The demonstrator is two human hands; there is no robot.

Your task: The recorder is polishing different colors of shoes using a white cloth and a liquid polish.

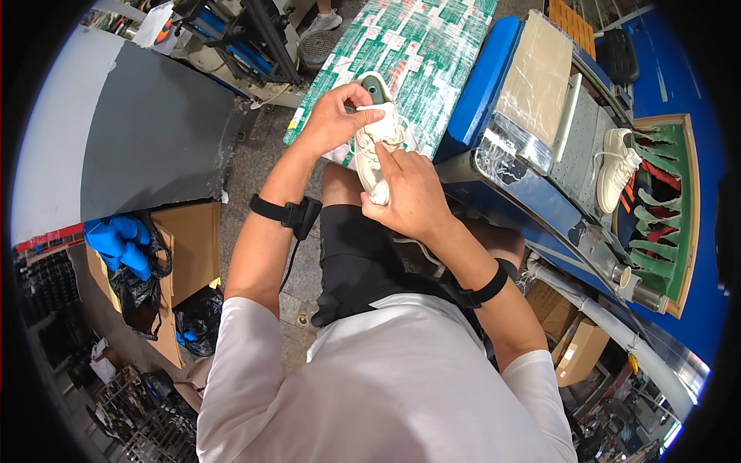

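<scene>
A cream-white lace-up sneaker (367, 160) lies at the near edge of the table, its heel away from me and its toe toward me. Its dark green insole (373, 89) shows in the opening. My left hand (336, 122) pinches the top of the tongue (376, 122) between thumb and fingers. Around the toe end, my right hand (414, 187) grips the shoe, the thumb by the toe and the index finger on the laces (392, 139). Something white and rounded shows at the toe beside that thumb; I cannot make out what it is.
The table (417, 50) is wrapped in green-and-white printed sheeting under plastic film. At right, another cream sneaker (615, 171) sits before a machine opening hung with green strips (658, 231). A grey panel (158, 127) stands left, above a cardboard box (193, 251) and blue rolled items (120, 243).
</scene>
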